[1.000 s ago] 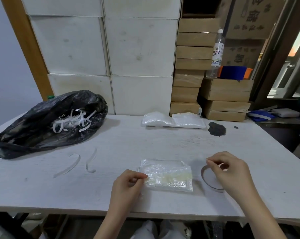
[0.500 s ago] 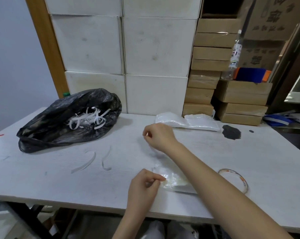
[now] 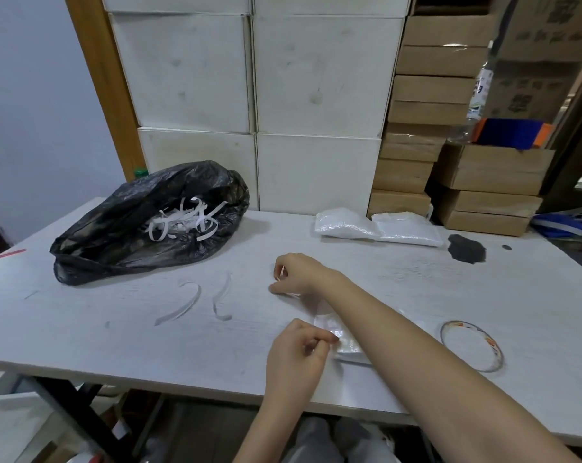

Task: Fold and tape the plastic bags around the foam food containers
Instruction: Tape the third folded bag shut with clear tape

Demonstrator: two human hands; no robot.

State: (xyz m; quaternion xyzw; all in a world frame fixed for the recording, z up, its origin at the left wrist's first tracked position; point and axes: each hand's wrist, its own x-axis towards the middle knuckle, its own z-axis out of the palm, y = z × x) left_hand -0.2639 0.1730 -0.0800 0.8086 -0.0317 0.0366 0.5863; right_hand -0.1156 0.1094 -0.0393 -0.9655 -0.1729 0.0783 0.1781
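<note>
A foam container wrapped in a clear plastic bag (image 3: pixel 348 347) lies near the table's front edge, mostly hidden under my right forearm. My left hand (image 3: pixel 298 357) pinches the bag's left edge with thumb and fingertips. My right hand (image 3: pixel 298 274) has crossed over the package to the far left of it and pinches a thin pale strip (image 3: pixel 280 273), with a film of plastic or tape trailing back toward the package. The tape roll (image 3: pixel 471 345) lies flat on the table to the right, untouched.
A black rubbish bag (image 3: pixel 122 238) holding several white strips sits at the back left. Two loose strips (image 3: pixel 182 307) lie in front of it. Two more bagged containers (image 3: pixel 376 225) rest at the back by stacked white and cardboard boxes. A dark stain (image 3: pixel 466 248) marks the table.
My right hand left the tape roll, swung left across the package and now holds a thin strip out toward the black bag. My left hand kept its pinch on the bag's edge.
</note>
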